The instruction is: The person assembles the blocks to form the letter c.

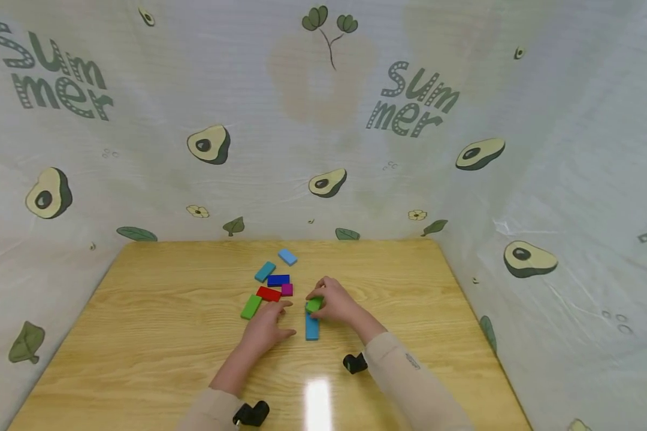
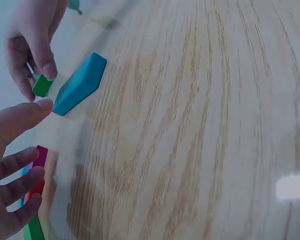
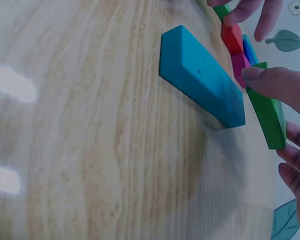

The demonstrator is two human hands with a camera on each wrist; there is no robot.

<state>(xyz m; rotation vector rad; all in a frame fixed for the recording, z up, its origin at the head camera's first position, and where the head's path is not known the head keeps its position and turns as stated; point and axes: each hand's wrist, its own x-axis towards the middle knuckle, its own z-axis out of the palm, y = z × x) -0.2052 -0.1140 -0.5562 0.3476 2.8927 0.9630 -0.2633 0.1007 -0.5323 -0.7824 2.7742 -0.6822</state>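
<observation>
The right hand [image 1: 334,300] is pinching the held green block [image 1: 314,304], its thumb pressing from 1 side and its fingers from the other, probably because a light grip at the edges is steadying so small a piece without covering it. That block is sitting at the far end of the lone blue block [image 1: 312,327]; whether the 2 are touching is not showing clearly. The lone blue block is lying flat on the table [image 1: 140,347], its broad face likely giving it stability. The left hand [image 1: 264,328] is holding nothing, its thumb and fingers spreading apart, perhaps so that it is standing ready without crowding the pinch. Beyond it, 6 blocks are lying loosely grouped: the loose green block [image 1: 251,307], red block [image 1: 268,293], magenta block [image 1: 287,290], dark blue block [image 1: 278,280], teal block [image 1: 265,272] and light blue block [image 1: 287,257], seemingly resting aside so that the space around the lone blue block is offering both hands room.
</observation>
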